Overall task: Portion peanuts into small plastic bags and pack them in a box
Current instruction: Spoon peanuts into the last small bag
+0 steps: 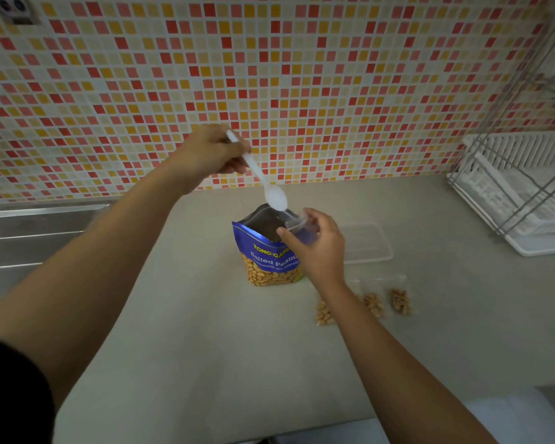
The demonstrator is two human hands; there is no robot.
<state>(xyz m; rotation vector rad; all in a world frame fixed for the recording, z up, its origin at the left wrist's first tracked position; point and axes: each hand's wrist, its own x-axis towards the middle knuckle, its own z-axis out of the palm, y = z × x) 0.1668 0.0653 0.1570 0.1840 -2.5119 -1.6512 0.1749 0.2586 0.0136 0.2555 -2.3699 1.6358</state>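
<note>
Dim, even light; the tiled wall point(269, 75) bows toward the frame edges, the dish rack point(519, 187) beside it perhaps slightly blurred.

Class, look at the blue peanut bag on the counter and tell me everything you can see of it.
The peanut bag is a glossy blue pouch, standing upright on the pale counter. Its top is open, showing a dark silvery inside. Yellow and white print reads "Salted Peanuts", above a picture or window of peanuts. The right hand holds a small clear bag at its open mouth, and the left hand holds a white spoon just above the opening.
</note>
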